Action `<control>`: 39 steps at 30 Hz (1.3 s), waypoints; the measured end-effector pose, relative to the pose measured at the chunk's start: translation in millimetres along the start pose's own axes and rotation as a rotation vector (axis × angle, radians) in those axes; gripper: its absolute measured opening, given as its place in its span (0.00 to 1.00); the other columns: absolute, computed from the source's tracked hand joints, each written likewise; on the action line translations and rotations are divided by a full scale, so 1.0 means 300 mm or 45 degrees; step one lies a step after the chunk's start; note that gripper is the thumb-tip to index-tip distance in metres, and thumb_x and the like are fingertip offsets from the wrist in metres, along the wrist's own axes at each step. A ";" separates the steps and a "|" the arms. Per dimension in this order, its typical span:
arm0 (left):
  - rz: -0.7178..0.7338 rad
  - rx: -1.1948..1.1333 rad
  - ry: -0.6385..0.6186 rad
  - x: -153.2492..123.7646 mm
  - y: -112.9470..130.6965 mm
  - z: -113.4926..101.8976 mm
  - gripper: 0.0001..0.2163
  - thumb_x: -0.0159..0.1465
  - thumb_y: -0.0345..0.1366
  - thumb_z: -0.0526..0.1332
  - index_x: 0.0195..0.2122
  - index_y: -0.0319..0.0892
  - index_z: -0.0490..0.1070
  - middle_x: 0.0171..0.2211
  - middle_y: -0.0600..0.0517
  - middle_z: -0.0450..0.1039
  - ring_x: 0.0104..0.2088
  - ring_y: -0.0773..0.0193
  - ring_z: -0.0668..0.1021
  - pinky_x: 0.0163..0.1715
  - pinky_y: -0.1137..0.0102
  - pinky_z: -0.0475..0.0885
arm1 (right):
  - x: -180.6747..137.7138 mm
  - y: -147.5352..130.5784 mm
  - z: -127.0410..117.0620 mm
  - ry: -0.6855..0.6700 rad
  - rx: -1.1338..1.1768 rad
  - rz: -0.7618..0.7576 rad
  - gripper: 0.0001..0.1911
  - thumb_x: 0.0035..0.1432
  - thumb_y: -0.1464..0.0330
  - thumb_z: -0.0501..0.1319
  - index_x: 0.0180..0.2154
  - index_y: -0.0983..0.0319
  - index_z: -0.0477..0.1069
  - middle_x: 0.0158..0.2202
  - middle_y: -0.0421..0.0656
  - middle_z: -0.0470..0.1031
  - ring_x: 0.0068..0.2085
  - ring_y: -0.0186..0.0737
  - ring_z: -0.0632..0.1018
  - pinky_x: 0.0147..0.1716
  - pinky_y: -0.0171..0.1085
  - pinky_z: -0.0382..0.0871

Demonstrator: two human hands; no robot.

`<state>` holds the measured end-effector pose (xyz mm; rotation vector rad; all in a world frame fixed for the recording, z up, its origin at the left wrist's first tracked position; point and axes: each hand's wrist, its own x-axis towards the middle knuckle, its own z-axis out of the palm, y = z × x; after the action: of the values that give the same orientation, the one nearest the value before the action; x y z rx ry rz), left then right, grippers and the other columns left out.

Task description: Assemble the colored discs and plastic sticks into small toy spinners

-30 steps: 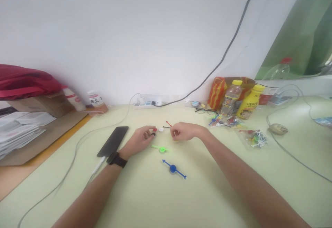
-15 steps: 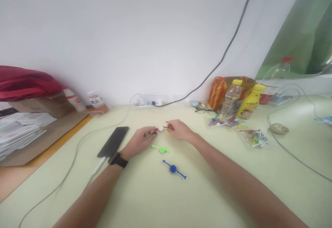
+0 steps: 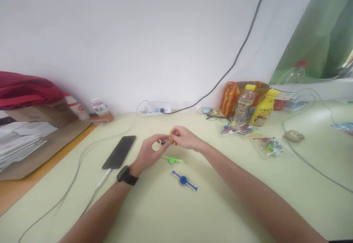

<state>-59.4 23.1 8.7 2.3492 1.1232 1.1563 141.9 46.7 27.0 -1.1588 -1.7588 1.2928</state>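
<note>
Hands (image 3: 148,151) (image 3: 185,138) together, right pinching yellow piece (image 3: 171,138), long axis steep, left grip unclear

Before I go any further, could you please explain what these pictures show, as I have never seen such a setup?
There is no machine here: a person works with two bare hands, and every picture comes from one camera worn on their head, looking forward and down. The right hand pinches a small yellow piece; the left hand meets it, though its own grip is unclear. On the pale table, nearer the camera, lie a green arrow and a blue arrow. A phone lies to the left.
</note>
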 end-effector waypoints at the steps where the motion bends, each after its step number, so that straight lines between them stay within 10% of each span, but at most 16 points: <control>1: -0.004 -0.018 -0.012 -0.001 0.007 0.001 0.12 0.69 0.44 0.63 0.49 0.45 0.77 0.43 0.49 0.81 0.39 0.60 0.79 0.43 0.64 0.74 | 0.000 -0.001 0.000 0.013 0.020 0.020 0.03 0.65 0.72 0.60 0.37 0.60 0.65 0.28 0.38 0.75 0.29 0.32 0.75 0.25 0.29 0.64; 15: 0.022 -0.048 -0.112 -0.010 0.005 0.010 0.03 0.65 0.34 0.63 0.38 0.42 0.74 0.33 0.53 0.76 0.35 0.63 0.75 0.40 0.68 0.72 | -0.017 0.011 -0.016 -0.338 0.143 0.003 0.07 0.57 0.75 0.61 0.37 0.61 0.66 0.29 0.37 0.74 0.30 0.32 0.74 0.32 0.32 0.68; 25: -0.003 -0.017 -0.199 -0.017 0.007 0.013 0.08 0.64 0.37 0.64 0.30 0.43 0.68 0.32 0.53 0.76 0.33 0.63 0.76 0.42 0.66 0.73 | 0.008 0.078 -0.035 -0.078 -0.675 -0.137 0.05 0.63 0.72 0.56 0.41 0.61 0.69 0.38 0.41 0.74 0.37 0.37 0.75 0.40 0.36 0.67; 39: 0.199 0.321 -0.252 0.001 -0.092 0.029 0.10 0.71 0.37 0.60 0.47 0.51 0.81 0.56 0.49 0.78 0.58 0.51 0.74 0.58 0.50 0.71 | -0.013 0.094 -0.053 0.078 -1.080 -0.060 0.20 0.66 0.62 0.62 0.56 0.63 0.69 0.55 0.54 0.73 0.56 0.51 0.73 0.52 0.42 0.64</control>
<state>-66.9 41.9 -11.8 2.7156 1.0865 0.8454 165.0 52.5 4.8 -1.5460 -2.3452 0.4392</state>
